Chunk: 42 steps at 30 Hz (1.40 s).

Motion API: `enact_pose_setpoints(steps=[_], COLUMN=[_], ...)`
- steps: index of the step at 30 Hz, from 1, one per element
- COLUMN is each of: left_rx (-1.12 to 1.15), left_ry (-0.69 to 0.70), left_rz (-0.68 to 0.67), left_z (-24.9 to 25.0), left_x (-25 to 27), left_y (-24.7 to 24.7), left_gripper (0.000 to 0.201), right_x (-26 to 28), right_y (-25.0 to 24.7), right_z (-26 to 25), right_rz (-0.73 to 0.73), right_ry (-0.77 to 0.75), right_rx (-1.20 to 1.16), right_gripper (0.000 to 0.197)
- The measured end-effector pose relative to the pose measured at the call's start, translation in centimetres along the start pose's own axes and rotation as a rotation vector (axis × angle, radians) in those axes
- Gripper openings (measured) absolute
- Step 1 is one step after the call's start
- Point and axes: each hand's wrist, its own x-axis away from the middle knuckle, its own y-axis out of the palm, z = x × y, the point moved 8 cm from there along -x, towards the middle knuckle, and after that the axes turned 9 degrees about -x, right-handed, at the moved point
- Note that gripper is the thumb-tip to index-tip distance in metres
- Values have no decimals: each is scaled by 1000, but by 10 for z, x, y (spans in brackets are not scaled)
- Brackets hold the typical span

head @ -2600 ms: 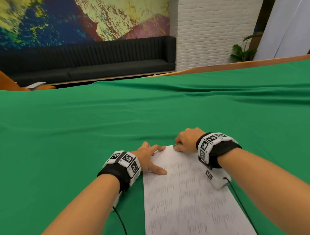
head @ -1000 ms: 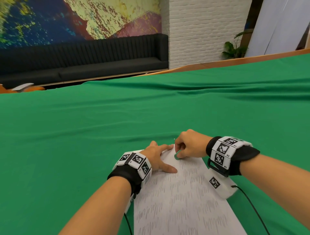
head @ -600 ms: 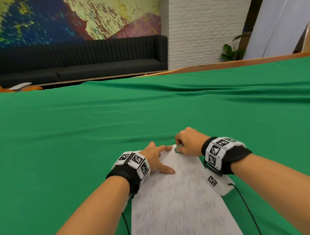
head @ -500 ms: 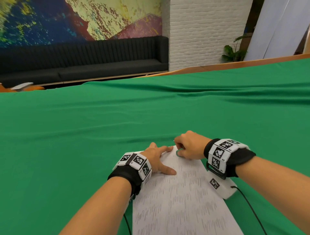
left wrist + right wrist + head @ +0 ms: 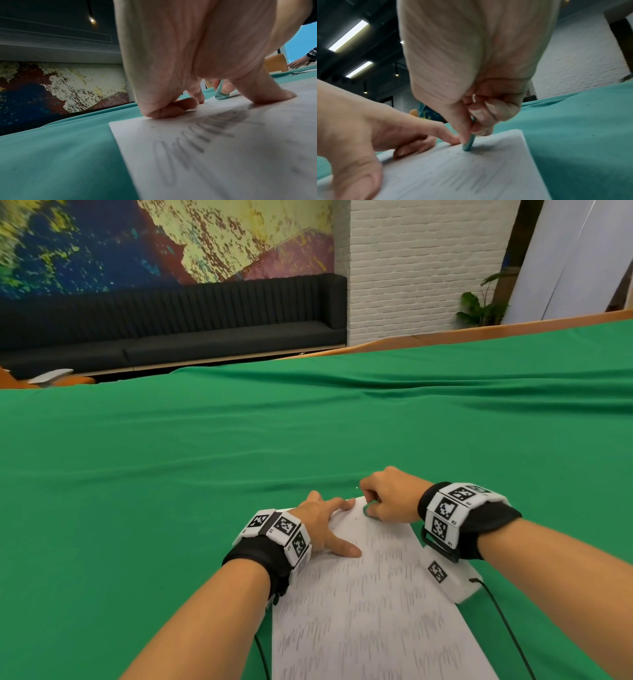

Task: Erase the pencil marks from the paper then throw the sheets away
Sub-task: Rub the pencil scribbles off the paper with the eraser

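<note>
A white sheet of paper point(image 5: 370, 611) covered in rows of grey pencil scribbles lies on the green cloth, its far end between my hands. My left hand point(image 5: 322, 525) presses flat on the sheet's far left part, fingers spread. My right hand point(image 5: 387, 499) pinches a small teal eraser point(image 5: 367, 511) and holds its tip on the paper near the far edge. In the right wrist view the eraser point(image 5: 469, 143) stands on the paper point(image 5: 471, 169) under the thumb. The left wrist view shows the eraser point(image 5: 221, 93) beyond my left fingers point(image 5: 267, 93). The paper's far strip looks paler, with eraser crumbs.
Green cloth point(image 5: 239, 457) covers the whole table, wrinkled toward the far side. A black sofa point(image 5: 171, 326), a painted wall and a white brick wall stand beyond the table. Another person's hand point(image 5: 298, 63) shows far off to the right in the left wrist view.
My right hand has rubbed the eraser back and forth in small strokes at the paper's far edge. The left hand has stayed pressed on the sheet.
</note>
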Motion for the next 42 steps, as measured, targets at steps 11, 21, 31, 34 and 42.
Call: enact_pose_setpoints(steps=[11, 21, 31, 34, 42], left_rx=[-9, -24, -27, -33, -16], left_ry=[-11, -21, -25, -29, -30], left_rz=[5, -9, -25, -28, -38], left_z=[-1, -1, -2, -2, -2], left_x=[-1, -1, -2, -3, -2], left_y=[0, 1, 0, 1, 1], left_gripper=[92, 94, 94, 92, 94], right_x=[4, 5, -2, 3, 3], right_y=[11, 5, 1, 9, 4], right_z=[1, 7, 21, 21, 25], right_rz=[-93, -44, -17, -55, -5], right_ry=[-3, -21, 35, 27, 36], right_rx=[-83, -105, -51, -63, -60], right_gripper=[22, 15, 19, 22, 20])
